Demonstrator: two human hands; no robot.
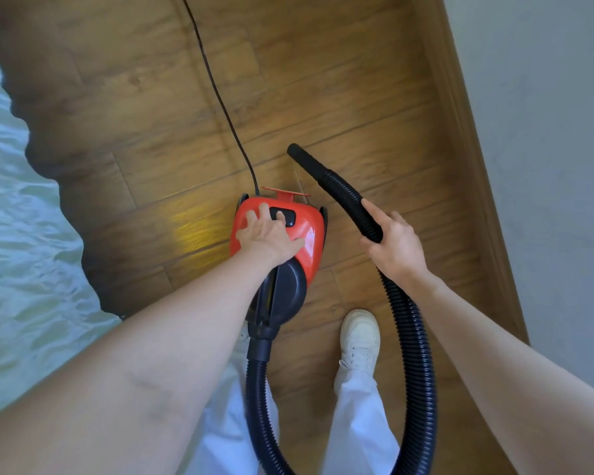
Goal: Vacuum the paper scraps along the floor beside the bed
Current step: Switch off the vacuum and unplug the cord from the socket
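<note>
the left hand [270, 234] lies spread on top of the red vacuum cleaner [290, 234], its fingers [264, 210] straight and resting on the shell, with the fingertips touching the black switch [286, 214] near the front. the vacuum cleaner sits on the wooden floor [151, 138], between the bed [18, 234] on the left and the wall [546, 132] on the right. a thin black cord [220, 97] runs from its front edge away across the floor.

the right hand [395, 245] grips the black ribbed hose [415, 337], its fingers curled round it just behind the smooth nozzle [306, 161]. the nozzle points forward and to the left, just beside the front of the vacuum cleaner; whether its tip touches the floor cannot be told. the hose loops down behind the right hand, past the white shoe [360, 337], out of the bottom edge, and comes back up to the black rear of the vacuum cleaner.

no paper scraps can be made out on the visible floor. white trousers [357, 423] show below the arms. a wooden baseboard [467, 149] runs along the foot of the wall.
</note>
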